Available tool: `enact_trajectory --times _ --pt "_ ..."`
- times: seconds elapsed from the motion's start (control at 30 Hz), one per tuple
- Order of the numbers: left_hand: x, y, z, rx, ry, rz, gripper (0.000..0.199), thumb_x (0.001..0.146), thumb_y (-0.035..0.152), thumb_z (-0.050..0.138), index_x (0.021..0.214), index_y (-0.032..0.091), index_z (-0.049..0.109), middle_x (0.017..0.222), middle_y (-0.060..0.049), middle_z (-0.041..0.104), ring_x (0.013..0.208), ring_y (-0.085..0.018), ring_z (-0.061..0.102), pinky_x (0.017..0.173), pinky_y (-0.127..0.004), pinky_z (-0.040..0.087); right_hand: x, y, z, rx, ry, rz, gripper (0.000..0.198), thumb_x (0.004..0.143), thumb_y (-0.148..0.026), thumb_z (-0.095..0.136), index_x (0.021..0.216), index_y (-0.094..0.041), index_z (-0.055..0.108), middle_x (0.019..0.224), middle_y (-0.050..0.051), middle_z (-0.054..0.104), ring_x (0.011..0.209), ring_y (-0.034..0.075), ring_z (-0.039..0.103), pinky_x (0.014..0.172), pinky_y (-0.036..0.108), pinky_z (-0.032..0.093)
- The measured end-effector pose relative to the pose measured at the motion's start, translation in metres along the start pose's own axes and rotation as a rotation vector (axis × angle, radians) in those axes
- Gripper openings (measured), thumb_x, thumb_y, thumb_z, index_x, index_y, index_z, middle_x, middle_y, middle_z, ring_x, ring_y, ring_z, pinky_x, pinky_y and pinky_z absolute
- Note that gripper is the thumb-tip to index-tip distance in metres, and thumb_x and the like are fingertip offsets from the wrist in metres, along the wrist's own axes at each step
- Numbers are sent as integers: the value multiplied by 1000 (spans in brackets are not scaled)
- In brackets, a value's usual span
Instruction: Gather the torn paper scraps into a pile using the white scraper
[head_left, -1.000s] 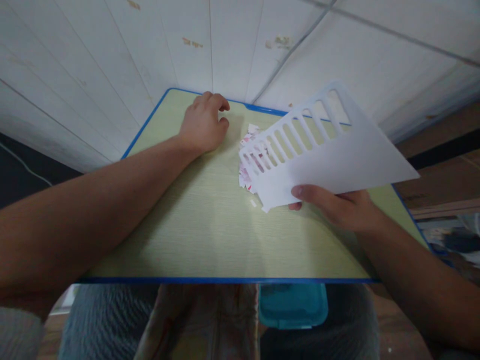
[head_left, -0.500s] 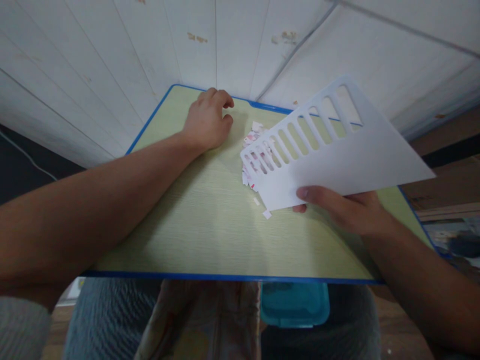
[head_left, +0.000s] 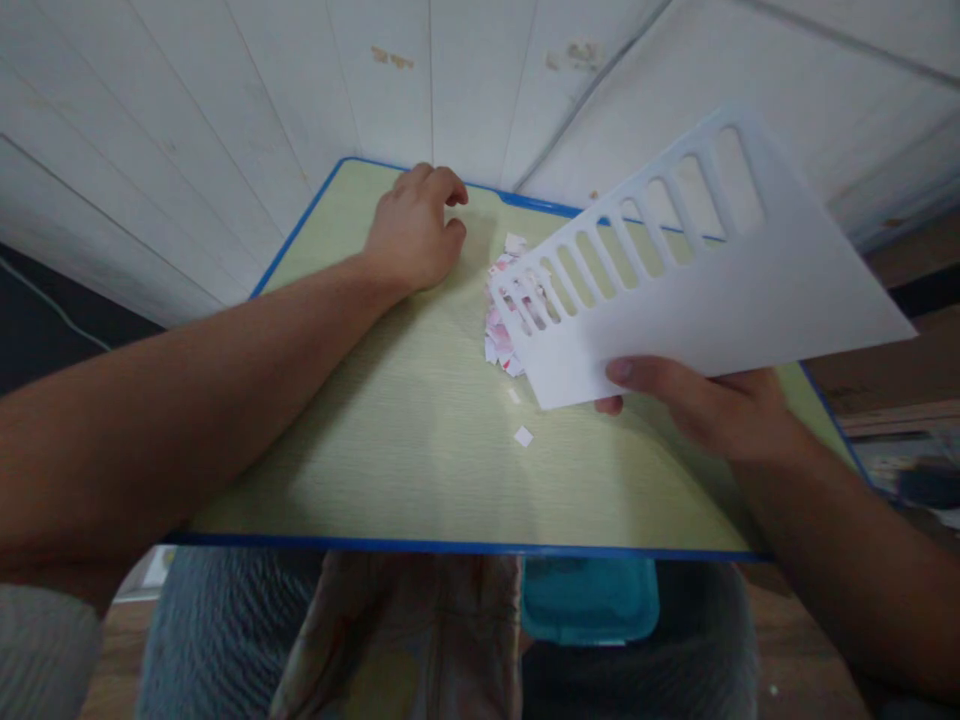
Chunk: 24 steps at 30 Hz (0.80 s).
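Note:
My right hand (head_left: 697, 405) grips the lower edge of a white slotted sheet (head_left: 720, 310), thumb on top and fingertips underneath. The sheet is tilted, its slots growing longer toward the upper right. Its narrow left end covers part of a heap of small paper scraps (head_left: 501, 335), white with pink and red marks; some show through the slots. One loose white scrap (head_left: 523, 436) lies in front of the heap. To the left, my left hand (head_left: 420, 228) rests on the table near its back edge, fingers loosely curled and thumb apart, holding nothing.
The pale green table (head_left: 360, 440) has a blue rim and stands against a white panelled wall (head_left: 480, 90). A grey cable (head_left: 592, 95) runs down the wall. Below the front edge, a teal plastic container (head_left: 592, 600) sits by my lap, next to a patterned cloth (head_left: 420, 640).
My right hand has moved the slotted sheet a little to the right and up, so its lower corner is now clear of the loose scrap. My left hand stays in place.

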<state>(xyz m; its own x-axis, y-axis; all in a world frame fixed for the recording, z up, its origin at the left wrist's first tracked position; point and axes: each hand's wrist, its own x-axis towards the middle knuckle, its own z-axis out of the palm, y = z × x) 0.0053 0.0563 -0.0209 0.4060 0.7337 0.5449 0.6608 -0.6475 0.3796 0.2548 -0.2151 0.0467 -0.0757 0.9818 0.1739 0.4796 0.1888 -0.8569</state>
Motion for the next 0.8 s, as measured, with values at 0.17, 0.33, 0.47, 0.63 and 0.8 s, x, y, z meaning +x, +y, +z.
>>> enact_trajectory --times 0.17,0.33,0.47,0.63,0.8 --pt "1 -7 3 -8 24 15 32 93 17 64 119 33 72 131 -11 77 130 -36 68 116 -58 56 3 -1 -2 -72 -94 -14 29 99 -33 84 72 -30 78 73 0 82 73 26 79 78 41 67" --pt "3 -9 2 -71 25 20 35 88 18 66 115 38 74 127 -9 78 129 -37 67 116 -60 55 4 -4 -7 -23 -122 -30 26 100 -29 83 74 -28 79 72 0 81 68 24 79 69 38 67" --pt "5 -7 0 -94 3 -26 40 84 21 69 116 43 78 134 -8 77 132 -40 65 120 -64 52 4 -7 -12 -9 -216 -2 25 99 -28 85 75 -28 82 75 3 84 71 26 81 72 39 70" --pt "5 -6 0 -95 4 -48 42 84 23 71 116 48 79 134 -5 77 132 -38 64 122 -62 52 4 -18 -18 12 -422 90 20 97 -29 90 78 -27 85 81 6 87 74 28 84 67 37 71" --pt "6 -11 5 -69 42 -15 41 84 18 71 119 39 78 132 -6 78 130 -35 67 119 -61 54 4 -26 -19 117 -660 105 17 100 -24 86 83 -25 86 79 4 87 69 24 84 64 30 70"
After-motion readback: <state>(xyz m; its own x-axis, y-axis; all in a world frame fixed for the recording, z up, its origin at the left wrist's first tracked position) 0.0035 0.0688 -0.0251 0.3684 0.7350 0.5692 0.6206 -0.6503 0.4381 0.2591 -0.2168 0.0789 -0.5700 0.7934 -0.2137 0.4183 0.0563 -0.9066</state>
